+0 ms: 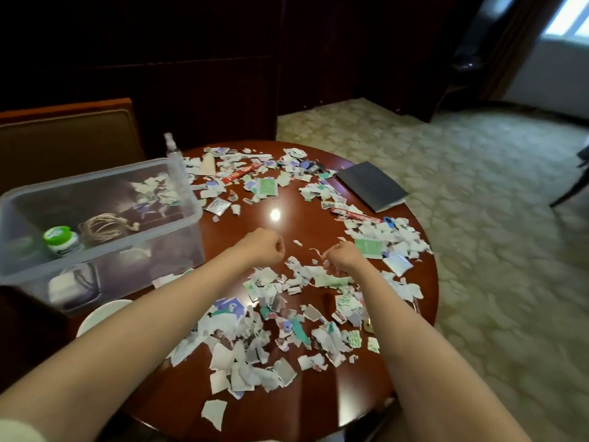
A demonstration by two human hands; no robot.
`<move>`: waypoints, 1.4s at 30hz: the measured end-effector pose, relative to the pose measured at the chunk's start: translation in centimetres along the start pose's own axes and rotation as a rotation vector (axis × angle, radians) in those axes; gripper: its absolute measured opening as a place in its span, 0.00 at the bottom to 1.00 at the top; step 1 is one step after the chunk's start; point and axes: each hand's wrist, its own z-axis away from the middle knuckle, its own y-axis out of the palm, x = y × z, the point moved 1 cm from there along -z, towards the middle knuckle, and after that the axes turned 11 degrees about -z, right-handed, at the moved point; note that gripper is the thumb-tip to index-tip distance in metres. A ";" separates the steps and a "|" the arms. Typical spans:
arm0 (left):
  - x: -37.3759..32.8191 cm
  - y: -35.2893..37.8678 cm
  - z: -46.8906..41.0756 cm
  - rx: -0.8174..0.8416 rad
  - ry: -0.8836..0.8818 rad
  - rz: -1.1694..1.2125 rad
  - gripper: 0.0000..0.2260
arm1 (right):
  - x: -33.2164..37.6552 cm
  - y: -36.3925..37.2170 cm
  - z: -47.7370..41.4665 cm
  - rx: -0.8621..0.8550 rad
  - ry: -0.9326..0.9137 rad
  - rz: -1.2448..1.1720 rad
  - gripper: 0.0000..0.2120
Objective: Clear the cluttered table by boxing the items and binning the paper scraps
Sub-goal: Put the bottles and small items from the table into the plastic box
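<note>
"Now, the hands?"
"Both are over the table centre. Left hand (266,248) is curled to a fist, thumb against forefinger; whether anything sits inside, cannot tell. Right hand (342,260) is just beside it toward 3 o'clock, fingers bent down onto torn white, green and purple paper scraps (255,342) — pinching or only touching, cannot tell."
"Scraps lie where?"
"All over the round glossy red-brown wooden table (264,224): thickest heap at 6 o'clock, a band at 12, more at 3."
"Box?"
"Clear plastic storage box (153,250) at 9 o'clock, open-topped, holding a green-lidded white jar (60,239) and a coil of pale cord (102,229)."
"Loose items?"
"Dark grey notebook (371,185) at 2 o'clock by the rim, blue-handled scissors (389,222) among scraps near 3 — red tube (242,175) at 12."
</note>
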 end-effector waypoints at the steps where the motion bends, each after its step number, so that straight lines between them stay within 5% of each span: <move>1: -0.6 0.2 -0.2 0.011 0.009 -0.013 0.09 | -0.7 -0.8 -0.2 -0.020 0.023 -0.003 0.08; 7: -3.9 1.4 -2.1 0.084 0.084 -0.071 0.07 | -4.5 -5.5 -0.7 -0.136 0.087 -0.038 0.14; 17: -9.8 3.4 -5.3 0.135 0.226 -0.164 0.10 | -8.8 -10.4 -0.5 -0.340 0.202 -0.060 0.09; 24: -10.4 5.6 -7.4 0.181 0.217 -0.231 0.12 | -9.2 -10.2 -0.6 -0.263 0.235 0.093 0.04; 30: -9.1 7.6 -8.8 0.155 0.191 -0.323 0.22 | -9.2 -6.4 -1.4 -0.173 0.220 0.281 0.41; 34: -8.4 8.8 -8.8 0.134 0.193 -0.456 0.28 | -10.3 -4.8 -1.8 -0.191 0.251 0.352 0.41; 42: -6.4 6.2 -8.4 0.107 0.125 -0.356 0.27 | -7.8 -4.3 -1.7 -0.296 0.194 0.220 0.43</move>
